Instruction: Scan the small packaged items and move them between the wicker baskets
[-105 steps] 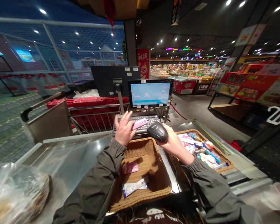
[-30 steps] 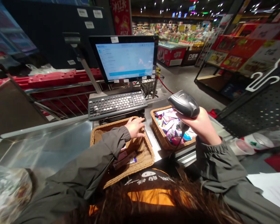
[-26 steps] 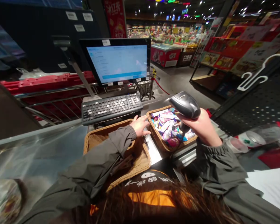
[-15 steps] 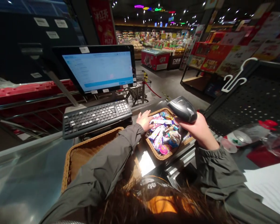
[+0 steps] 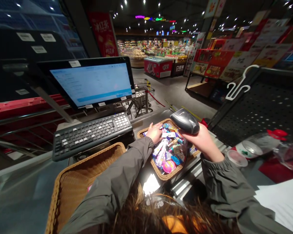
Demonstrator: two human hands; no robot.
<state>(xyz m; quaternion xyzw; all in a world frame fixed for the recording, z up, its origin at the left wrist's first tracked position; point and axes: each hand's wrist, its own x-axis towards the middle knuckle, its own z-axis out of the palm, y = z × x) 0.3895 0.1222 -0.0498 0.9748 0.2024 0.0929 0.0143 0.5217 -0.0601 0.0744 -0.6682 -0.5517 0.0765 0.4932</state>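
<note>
My right hand [image 5: 202, 140] is wrapped round the handle of a dark barcode scanner [image 5: 185, 121], held above a wicker basket [image 5: 161, 171] full of small colourful packets [image 5: 169, 152]. My left hand [image 5: 154, 132] reaches into the far side of that basket, fingers curled down among the packets; whether it grips one I cannot make out. A second, larger wicker basket [image 5: 75, 182] sits at the lower left, partly hidden by my left sleeve.
A keyboard [image 5: 90, 133] and a lit screen [image 5: 92, 83] stand behind the baskets on the steel counter [image 5: 19, 198]. White paper [image 5: 280, 198] and a clear plastic container [image 5: 256, 144] lie to the right. A shop aisle with shelves and a trolley stretches beyond.
My left hand has moved from the left basket, its pink packet gone, across to the right basket of packets. My view swung right. The scanner stays in my right hand, now lower over the basket.
</note>
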